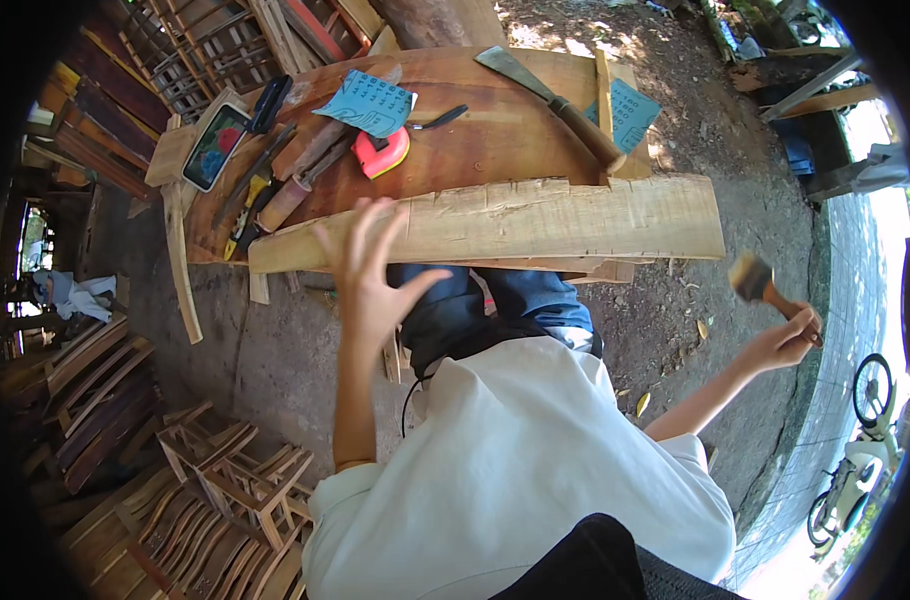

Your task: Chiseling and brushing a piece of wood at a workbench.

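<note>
A long pale board with a rough edge [495, 220] lies across the front of the worktable [455, 110], above my legs. My left hand [370, 260] is raised over the board's left part with fingers spread, holding nothing; whether a fingertip touches it I cannot tell. My right hand [790, 340], out to the right, grips what looks like a wooden-handled brush [750, 278] beyond the board's end. On the table are a pink tape measure [378, 155], blue sandpaper sheets [363, 98], a long wooden-handled blade [590, 135], several hand tools [280, 205] and a phone [215, 145].
Stacked curved wooden pieces [95, 390] and chair frames [230, 470] stand at the left and lower left, with more timber [105, 110] behind. A person in light clothing [75, 295] is at the far left. A bicycle and a white scooter [855, 470] are at the far right.
</note>
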Demonstrator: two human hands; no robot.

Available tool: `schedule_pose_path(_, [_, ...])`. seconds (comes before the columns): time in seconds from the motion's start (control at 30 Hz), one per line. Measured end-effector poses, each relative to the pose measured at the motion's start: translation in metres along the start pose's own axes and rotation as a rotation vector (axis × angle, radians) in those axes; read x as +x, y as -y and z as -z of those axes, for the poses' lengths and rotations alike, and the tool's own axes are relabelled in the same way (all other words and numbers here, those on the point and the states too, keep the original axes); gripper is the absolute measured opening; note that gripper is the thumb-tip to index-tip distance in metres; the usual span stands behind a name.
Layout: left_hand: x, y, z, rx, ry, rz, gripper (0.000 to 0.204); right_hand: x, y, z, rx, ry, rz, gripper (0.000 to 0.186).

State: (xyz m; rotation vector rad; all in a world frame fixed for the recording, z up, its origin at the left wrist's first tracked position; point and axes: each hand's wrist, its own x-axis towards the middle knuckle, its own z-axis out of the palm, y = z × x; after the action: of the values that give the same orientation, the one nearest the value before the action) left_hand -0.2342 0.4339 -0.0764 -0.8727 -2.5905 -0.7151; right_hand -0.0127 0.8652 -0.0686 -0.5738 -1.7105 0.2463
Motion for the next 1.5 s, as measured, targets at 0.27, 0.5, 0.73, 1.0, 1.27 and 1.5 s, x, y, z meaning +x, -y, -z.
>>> schedule_pose_path(0.27, [-0.018, 0.072, 0.020, 0.149, -0.025, -0.020, 0.067, -0.014, 0.044, -0.034, -0.159, 0.725, -0.008, 0.039])
schedule_pose_path(0.5, [-0.029, 0.076, 0.020, 0.199, -0.101, -0.078, 0.063, -0.045, 0.020, -0.068, 0.267, 0.634, 0.059, 0.039])
schedule_pose_path(0.73, [-0.035, 0.067, 0.046, 0.238, -0.430, -0.166, 0.034, -0.010, 0.033, -0.021, 0.338, 0.666, 0.001, 0.032])
schedule_pose_path(1.0, [0.000, 0.056, 0.044, -0.051, -0.112, -0.180, 0.034, 0.012, 0.020, -0.019, 0.433, 0.665, -0.555, 0.049])
schedule_pose_path(1.27, [0.021, 0.065, 0.011, -0.017, -0.080, -0.118, 0.025, 0.001, -0.007, -0.098, 0.564, 0.783, -0.781, 0.043])
schedule_pose_path(1.5, [0.011, 0.061, 0.002, -0.024, -0.212, -0.036, 0.016, 0.022, 0.047, -0.082, -0.094, 0.526, -0.140, 0.030])
